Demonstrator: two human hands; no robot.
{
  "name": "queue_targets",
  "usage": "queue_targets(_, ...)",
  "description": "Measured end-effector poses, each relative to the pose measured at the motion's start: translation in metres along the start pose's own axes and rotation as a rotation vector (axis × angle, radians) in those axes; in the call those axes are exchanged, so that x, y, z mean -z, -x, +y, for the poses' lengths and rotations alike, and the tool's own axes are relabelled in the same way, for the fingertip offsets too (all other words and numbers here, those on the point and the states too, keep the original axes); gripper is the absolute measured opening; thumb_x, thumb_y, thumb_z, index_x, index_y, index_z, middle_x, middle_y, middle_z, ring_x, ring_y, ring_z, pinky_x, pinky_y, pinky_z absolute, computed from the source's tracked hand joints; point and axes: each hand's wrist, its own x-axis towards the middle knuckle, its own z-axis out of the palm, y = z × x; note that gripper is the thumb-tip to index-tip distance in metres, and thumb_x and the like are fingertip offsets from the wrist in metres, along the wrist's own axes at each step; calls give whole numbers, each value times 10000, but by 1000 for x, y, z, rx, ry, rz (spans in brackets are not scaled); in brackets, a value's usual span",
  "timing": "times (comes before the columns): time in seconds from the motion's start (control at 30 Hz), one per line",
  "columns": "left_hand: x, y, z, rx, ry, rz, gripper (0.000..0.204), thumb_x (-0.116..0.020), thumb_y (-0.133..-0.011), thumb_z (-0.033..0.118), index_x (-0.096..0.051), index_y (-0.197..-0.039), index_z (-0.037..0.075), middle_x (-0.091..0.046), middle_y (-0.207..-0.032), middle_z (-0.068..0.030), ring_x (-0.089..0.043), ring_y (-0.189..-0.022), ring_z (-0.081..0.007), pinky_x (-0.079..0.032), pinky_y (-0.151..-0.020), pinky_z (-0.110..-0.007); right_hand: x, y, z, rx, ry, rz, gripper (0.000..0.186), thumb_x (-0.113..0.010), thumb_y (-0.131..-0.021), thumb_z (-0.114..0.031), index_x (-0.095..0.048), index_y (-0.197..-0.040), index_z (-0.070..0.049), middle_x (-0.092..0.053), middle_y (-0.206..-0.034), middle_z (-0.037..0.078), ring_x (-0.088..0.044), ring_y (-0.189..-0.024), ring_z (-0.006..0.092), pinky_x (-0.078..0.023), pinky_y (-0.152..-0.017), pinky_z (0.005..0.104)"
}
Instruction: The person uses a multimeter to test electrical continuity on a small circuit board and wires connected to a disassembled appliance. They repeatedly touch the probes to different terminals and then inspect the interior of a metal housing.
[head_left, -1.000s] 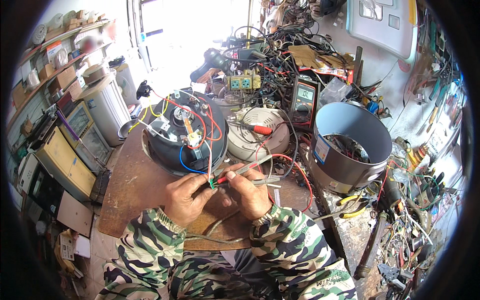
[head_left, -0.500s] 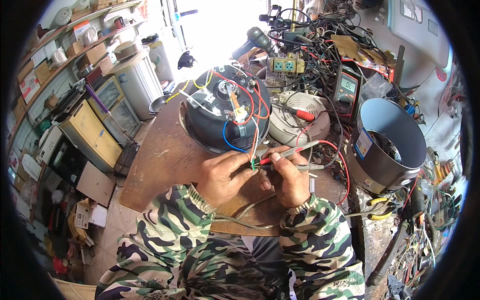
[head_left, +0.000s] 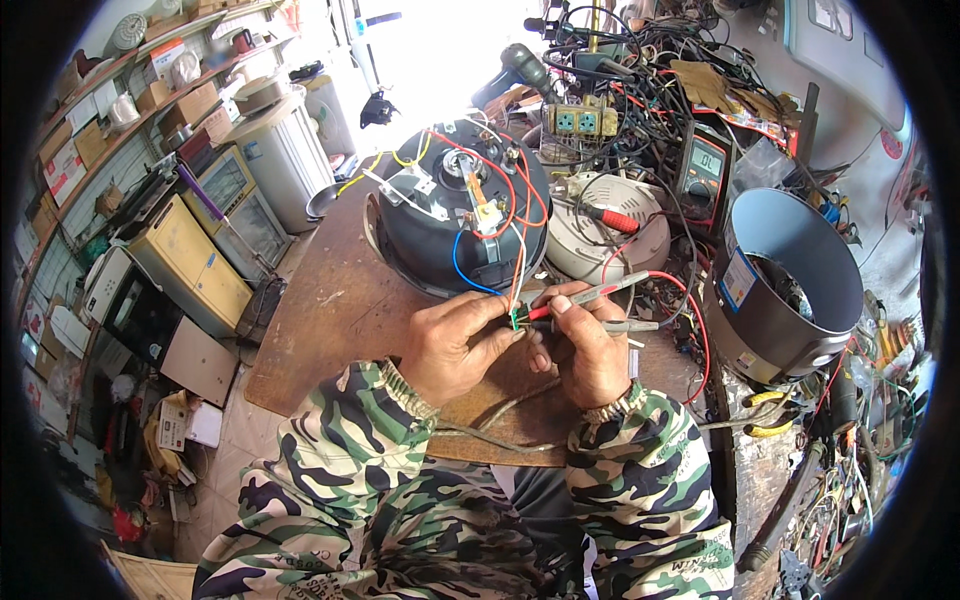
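Observation:
My left hand (head_left: 452, 345) is closed in a pinch on a small green connector (head_left: 516, 321), where blue, white and orange wires come together. Its fingers partly cover the connector. In my right hand (head_left: 592, 360) are two test probes, a red-tipped one (head_left: 612, 287) and a dark-tipped one (head_left: 628, 326). Both probes point left, their tips at or very near the connector; exact contact is too small to tell. Just beyond my hands, a black dome-shaped appliance body (head_left: 415, 240) lies with its wired underside facing up, and the wires run from it.
A multimeter (head_left: 704, 172) stands at right behind a round beige appliance part (head_left: 630, 245). Nearer is a grey cylindrical housing (head_left: 740, 325), with yellow-handled pliers (head_left: 768, 414) in front. Tangled cables (head_left: 640, 60) heap up at the back. A cord (head_left: 490, 437) crosses the wooden table (head_left: 310, 330).
The whole view has shifted slightly. Both hands keep the same hold on the connector and the probes, close together.

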Motion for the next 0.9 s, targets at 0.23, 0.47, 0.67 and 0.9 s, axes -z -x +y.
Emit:
queue_targets(0.23, -2, -1, -1, 2, 27, -18, 304, -734, -817, -32, -657, -1111, -40, -690, -948, -137, -690, -801, -173, -555, -681, -281, 1, -1, -1, -2, 25, 33, 221, -572, -932, -178, -578, -1013, 27, -597, -761, 137, -528, -505, 194, -457, -474, 321)
queue_targets(0.47, -2, 4, -6, 22, 24, -19, 303, -728, -812, -67, -648, -1104, -53, -678, -964, -129, -683, -817, -155, -564, -697, -270, 3, -3, 0, -6, -1, 11, 232, -580, -921, -171, -576, -1015, 41, -582, -764, 132, -537, -513, 198, -452, -462, 311)
queue_targets(0.67, -4, 3, -4, 44, 46, -12, 315, -736, -812, -52, -653, -1116, -51, -675, -953, -118, -674, -812, -146, -555, -681, -262, 3, -2, -2, 18, -33, 41, 216, -567, -930, -164, -582, -993, 42, -581, -793, 138, -538, -516, 201, -457, -457, 316)
queue_targets(0.9, -3, 4, -3, 56, 36, 14, 321, -770, -786, 15, -666, -1087, -20, -694, -955, -145, -698, -832, -239, -556, -700, -314, 0, -1, 0, 4, -6, 45, 221, -558, -935, -161, -585, -1001, 49, -605, -745, 158, -524, -486, 201, -459, -462, 322)
